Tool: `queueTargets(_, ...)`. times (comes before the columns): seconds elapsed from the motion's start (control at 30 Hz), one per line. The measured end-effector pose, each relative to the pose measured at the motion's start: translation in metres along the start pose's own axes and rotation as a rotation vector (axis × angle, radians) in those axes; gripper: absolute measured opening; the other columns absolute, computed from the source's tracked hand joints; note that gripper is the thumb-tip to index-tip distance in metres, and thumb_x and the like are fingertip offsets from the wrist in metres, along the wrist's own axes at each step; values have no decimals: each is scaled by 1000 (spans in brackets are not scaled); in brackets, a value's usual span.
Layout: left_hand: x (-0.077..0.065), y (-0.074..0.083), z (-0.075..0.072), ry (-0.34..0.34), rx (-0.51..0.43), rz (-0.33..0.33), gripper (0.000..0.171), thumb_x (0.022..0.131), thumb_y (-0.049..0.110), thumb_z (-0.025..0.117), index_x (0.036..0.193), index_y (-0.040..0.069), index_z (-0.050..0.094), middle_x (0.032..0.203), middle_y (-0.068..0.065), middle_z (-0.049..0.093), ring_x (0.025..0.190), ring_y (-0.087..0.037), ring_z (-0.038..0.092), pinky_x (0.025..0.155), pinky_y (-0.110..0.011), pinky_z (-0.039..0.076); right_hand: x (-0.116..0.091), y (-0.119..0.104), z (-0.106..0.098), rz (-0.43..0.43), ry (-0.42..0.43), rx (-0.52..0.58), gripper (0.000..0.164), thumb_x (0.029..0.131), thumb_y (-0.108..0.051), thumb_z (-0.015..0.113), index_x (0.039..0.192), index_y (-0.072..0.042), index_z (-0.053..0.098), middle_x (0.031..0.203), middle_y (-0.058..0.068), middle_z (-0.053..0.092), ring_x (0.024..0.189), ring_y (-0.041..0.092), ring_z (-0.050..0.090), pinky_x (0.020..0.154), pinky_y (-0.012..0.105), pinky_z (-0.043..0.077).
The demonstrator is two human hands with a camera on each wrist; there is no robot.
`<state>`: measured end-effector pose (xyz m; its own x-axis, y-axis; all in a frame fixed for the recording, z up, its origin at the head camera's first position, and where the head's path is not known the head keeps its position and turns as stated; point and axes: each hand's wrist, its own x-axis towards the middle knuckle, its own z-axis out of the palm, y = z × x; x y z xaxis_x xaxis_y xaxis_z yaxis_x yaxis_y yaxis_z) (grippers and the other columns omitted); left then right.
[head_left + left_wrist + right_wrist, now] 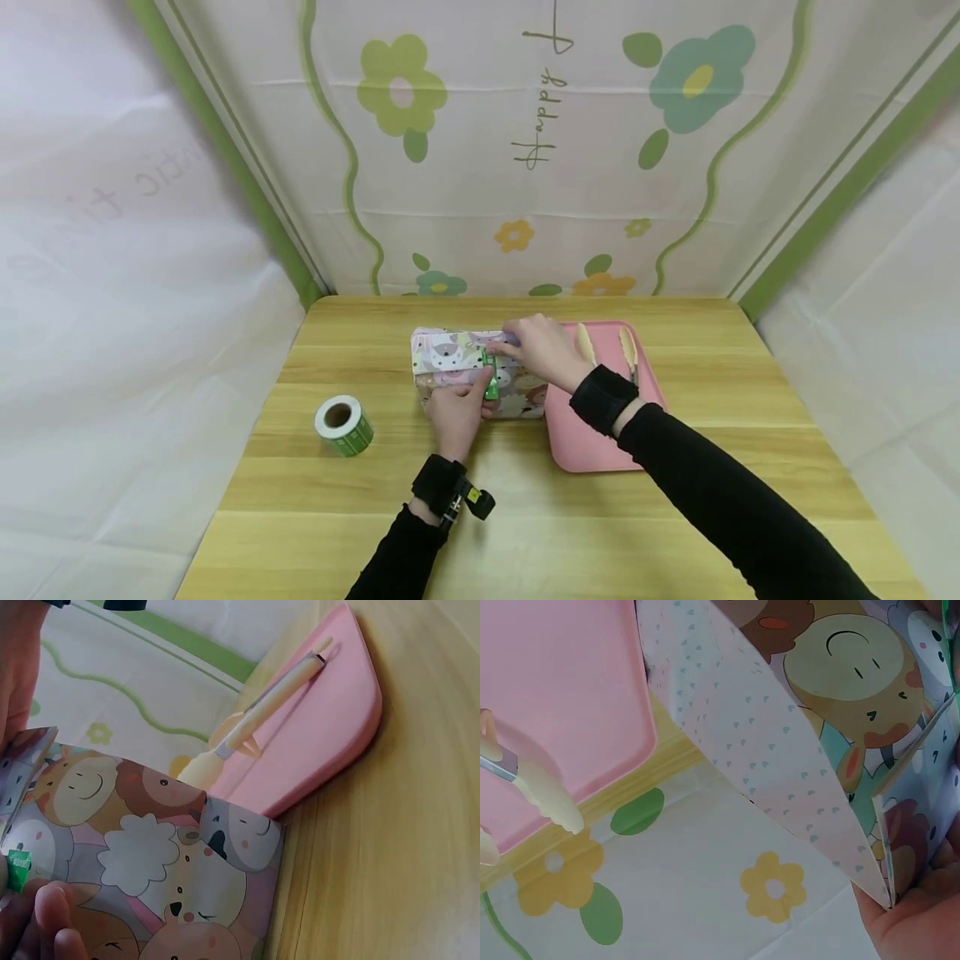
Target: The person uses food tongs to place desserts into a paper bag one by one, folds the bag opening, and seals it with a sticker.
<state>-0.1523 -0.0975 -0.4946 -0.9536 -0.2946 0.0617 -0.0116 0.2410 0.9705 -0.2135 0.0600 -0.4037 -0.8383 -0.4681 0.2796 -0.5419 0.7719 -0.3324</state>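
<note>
An animal-print paper bag (521,404) lies on the table with its top flap folded down over the front. A green sticker (491,390) stands across the flap's edge. My left hand (456,419) pinches the sticker's lower end, thumb over it; in the left wrist view the sticker (18,868) shows beside curled fingertips (54,904). At the bag's top edge my right hand (547,348) grips the folded flap, thumb and forefinger near the sticker's upper end. The right wrist view shows the bag's heart-patterned side fold (757,735) and the right hand (922,919) at the flap's corner.
To the left stands a roll of green stickers (345,425). A pink tray (592,442) sits right beside the bag, under the right forearm. Cream-tipped tongs (628,346) lie on the tray. A flowered cloth (480,192) hangs behind the table.
</note>
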Motion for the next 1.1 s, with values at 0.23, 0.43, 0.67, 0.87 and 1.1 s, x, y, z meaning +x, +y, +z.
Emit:
queueTargets(0.23,-2,-2,-2,-2,96,66,48,85,57,70,61,16,76,52,5,64,52,-18,65,59,-27,40,-2,1,2,-3,4,0,37,92,-43,68,70,-15,55,56,-3,28,47,11,30,50,27,23)
queueTargets(0.43,-8,-23,-3,-83,116,78,44,85,45,76,59,10,73,54,-2,63,46,-14,56,49,-26,37,-3,3,3,7,-1,-11,37,92,-45,66,70,-17,54,55,-3,31,48,12,30,52,28,22)
queueTargets(0.67,-9,-37,-3,-85,121,56,49,84,52,73,65,6,75,54,-1,63,45,-17,56,45,-25,36,-2,2,2,1,4,-14,38,93,-44,65,70,-17,54,56,-2,33,49,13,31,53,29,23)
queueTargets(0.87,-4,-22,-3,-59,128,100,50,84,56,71,61,11,75,51,3,61,46,-19,60,46,-25,37,-2,2,3,14,-4,-23,38,93,-45,66,70,-17,54,55,-2,32,47,12,32,51,28,23)
queueTargets(1.1,4,0,-1,-22,42,81,57,88,61,63,63,11,75,54,4,64,46,-17,64,53,-29,51,-3,3,5,2,5,-6,38,93,-44,65,71,-16,52,56,-2,33,48,12,31,51,27,23)
